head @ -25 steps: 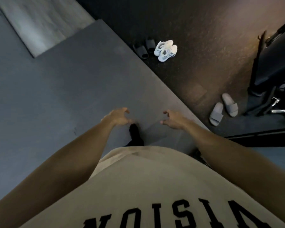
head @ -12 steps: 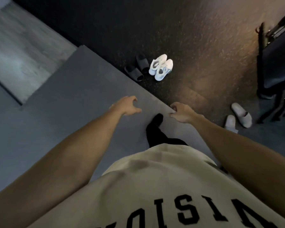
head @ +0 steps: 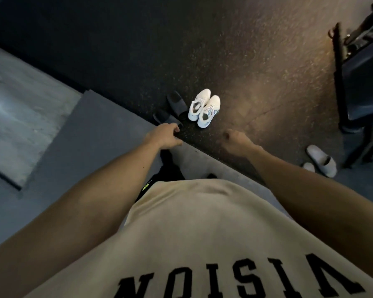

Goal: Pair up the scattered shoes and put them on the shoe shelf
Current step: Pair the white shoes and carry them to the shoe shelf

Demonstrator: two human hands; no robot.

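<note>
A person stands at the mat's edge [head: 108,134], both arms out over the shoes. The left hand [head: 163,136], fingers loosely curled and holding nothing, hovers just beside the dark slides [head: 172,108], nearer them than the right hand [head: 238,141], likewise empty. The white sneakers [head: 205,107] sit paired just beyond, toes pointing away. Grey slides [head: 321,160] lie well apart, to the right.

Beige shirt [head: 202,229], black block lettering; black trousers [head: 170,166].
</note>
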